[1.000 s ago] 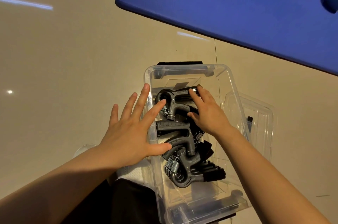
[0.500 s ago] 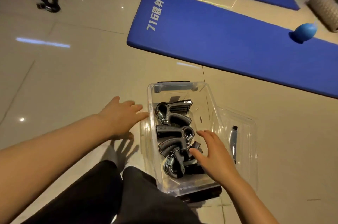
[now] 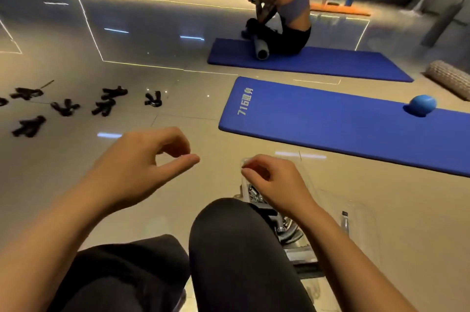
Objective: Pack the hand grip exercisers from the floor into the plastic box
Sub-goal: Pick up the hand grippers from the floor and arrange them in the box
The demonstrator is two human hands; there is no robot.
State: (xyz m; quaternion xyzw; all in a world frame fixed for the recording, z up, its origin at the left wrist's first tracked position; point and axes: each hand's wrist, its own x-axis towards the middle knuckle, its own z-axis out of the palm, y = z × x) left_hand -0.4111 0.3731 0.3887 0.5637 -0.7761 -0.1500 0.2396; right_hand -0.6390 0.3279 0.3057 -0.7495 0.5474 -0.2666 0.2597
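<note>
Several black hand grip exercisers lie scattered on the tiled floor at the far left, one [image 3: 153, 99] nearest the mat and another [image 3: 29, 126] closer to me. The clear plastic box [image 3: 309, 255] stands by my right knee, mostly hidden by my leg and arm; packed exercisers [image 3: 282, 222] show inside it. My left hand [image 3: 142, 161] hovers over the floor with fingers loosely curled and holds nothing. My right hand [image 3: 274, 182] hangs above the box's far end, fingers loosely curled, also without anything in it.
A blue mat [image 3: 343, 120] with a blue ball [image 3: 422, 105] lies ahead on the right. Behind it a person [image 3: 282, 14] sits on a second blue mat [image 3: 318, 62] with a foam roller [image 3: 262, 49]. The box's clear lid [image 3: 361, 225] lies right of the box.
The view has swung up from the box to the room. Both hands have lifted off the box and curled loosely; the exercisers on the floor have come into view.
</note>
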